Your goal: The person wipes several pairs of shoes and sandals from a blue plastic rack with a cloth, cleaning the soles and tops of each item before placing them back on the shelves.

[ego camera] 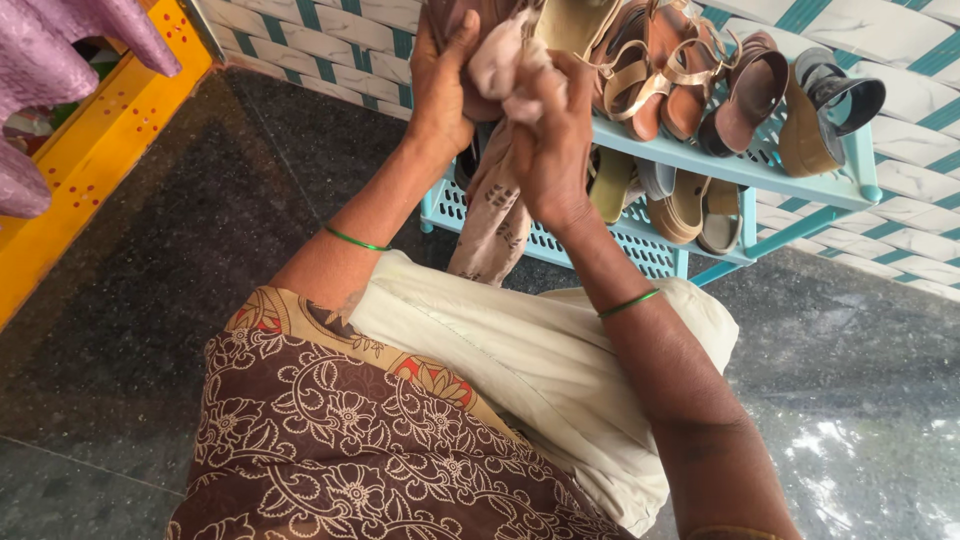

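My left hand (440, 85) grips a brown shoe (470, 20) at the top edge of the head view; most of the shoe is hidden or cut off. My right hand (553, 140) is bunched around a beige printed cloth (495, 215) and presses its upper end against the shoe. The rest of the cloth hangs down in front of a light blue plastic shoe rack (700, 160). Both wrists carry thin green bangles.
The rack holds several sandals and wedge shoes (740, 95) on two shelves and stands against a white and teal tiled wall (900, 40). A yellow panel (95, 150) and a purple object (40, 60) are at the left. Dark stone floor (150, 330) lies around my knees.
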